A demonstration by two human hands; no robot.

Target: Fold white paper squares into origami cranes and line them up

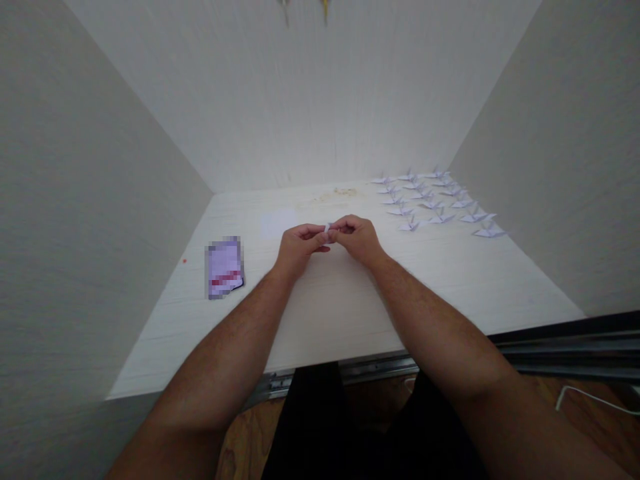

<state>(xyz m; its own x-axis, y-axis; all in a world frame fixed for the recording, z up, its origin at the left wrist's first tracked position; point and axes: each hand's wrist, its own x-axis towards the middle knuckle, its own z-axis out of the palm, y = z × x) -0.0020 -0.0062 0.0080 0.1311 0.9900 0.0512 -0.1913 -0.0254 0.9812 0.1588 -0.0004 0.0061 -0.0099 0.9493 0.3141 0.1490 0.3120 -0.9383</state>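
We find the left hand (297,248) and right hand (361,238) pinching a small white piece (327,227), apparently mid-fold, and judge that the next move calls for precise fingertip pressure.

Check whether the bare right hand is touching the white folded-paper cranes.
Apart. The head view shows a strip of pale, flat tabletop between the right hand and the white folded-paper cranes.

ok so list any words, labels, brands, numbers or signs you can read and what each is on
No text can be read.
Purple item: pixelated, so anything written there is lost.
Held white piece: too small to tell.
Paper cranes at right: too small to tell.
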